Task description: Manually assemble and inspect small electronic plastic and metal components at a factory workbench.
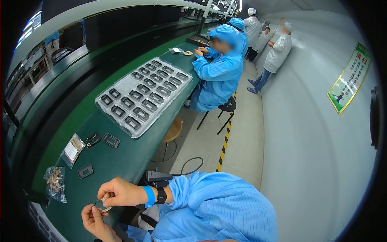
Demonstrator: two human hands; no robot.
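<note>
Both of my hands meet low at the left, over the near part of the green bench. Between them is a small thin piece with pale beige strips (106, 209); its exact kind is too small to tell. My left hand (96, 224) pinches it from below, thumb and fingers together. My right hand (123, 192), with a blue band and a black strap at the wrist, pinches its upper side. Closest beyond them lies a black rectangular frame part (85, 172). Farther along are another black frame part (111, 140) and a cluster of small black pieces (92, 139).
A clear bag of beige bits (55, 183) and a labelled clear bag (73, 150) lie along the bench's left. Beyond, a clear plastic tray (125, 82) holds several black frames. A person in blue (219, 66) sits at the bench. A wooden stool (173, 130) stands beside it.
</note>
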